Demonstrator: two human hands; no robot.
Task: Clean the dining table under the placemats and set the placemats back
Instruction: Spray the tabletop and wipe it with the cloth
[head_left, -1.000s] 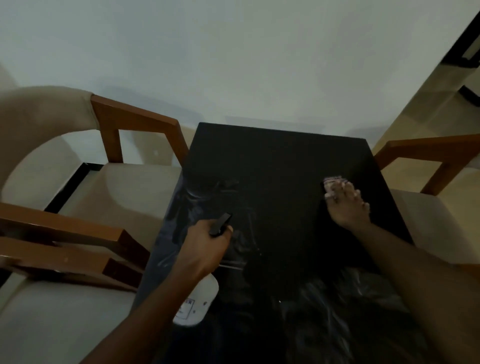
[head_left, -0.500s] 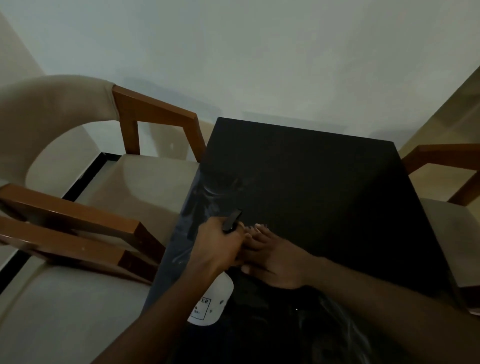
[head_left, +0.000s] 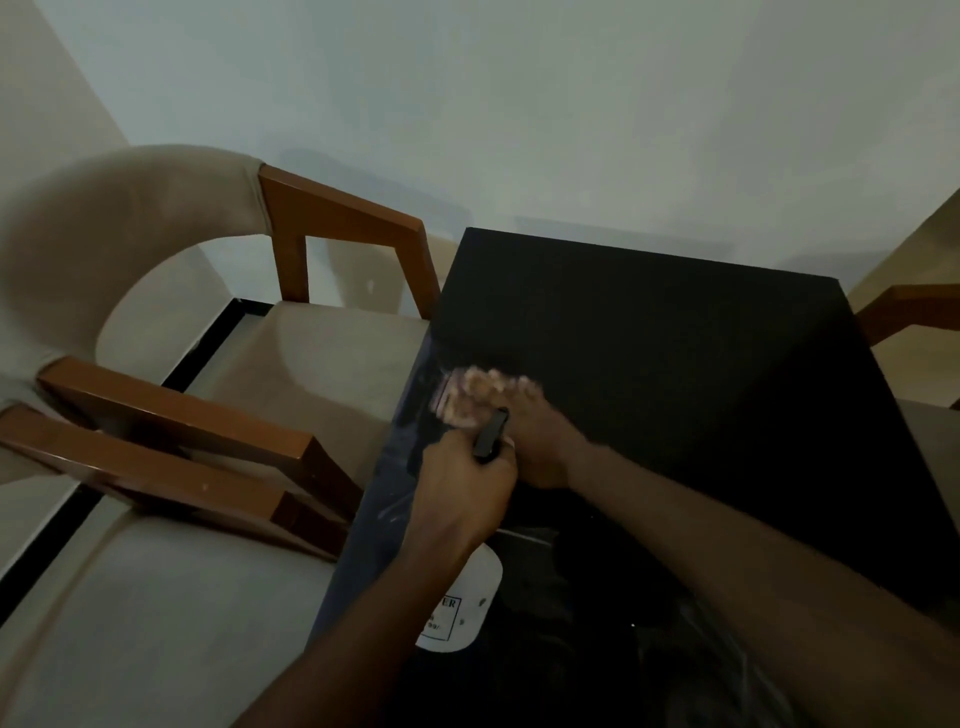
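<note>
**Head view — spray bottle (head_left: 461, 608) in one hand, the other on the black table (head_left: 675, 364)**

Head view looks down on a black dining table that fills the middle and right of the picture, its far edge close to a pale wall (head_left: 519, 104). The left hand (head_left: 462, 493) is clenched round the neck of the spray bottle, which hangs over the table's left part near the left edge. The bottle's black nozzle (head_left: 491, 436) sticks up past the knuckles and points away from the person. Its body is white and opaque with a label on it, of which only the letters "ER" can be read, so what is inside or how full it is cannot be seen.

The right hand (head_left: 535, 441) lies just beyond the left one, low over the table top close to its left edge. Its fingers (head_left: 483, 389) are smeared by blur together with a pale pinkish patch — whether they grasp a cloth or lie flat I cannot tell.

Pale streaks (head_left: 727, 665) show on the glossy near part of the table, while the far part looks matte and even. The surface is too dark to tell a placemat from bare table.

Two chairs with beige padding and brown wooden arms stand at the left side — one far (head_left: 332, 208), one near (head_left: 171, 467). A third wooden arm (head_left: 904, 312) shows at the right edge.
</note>
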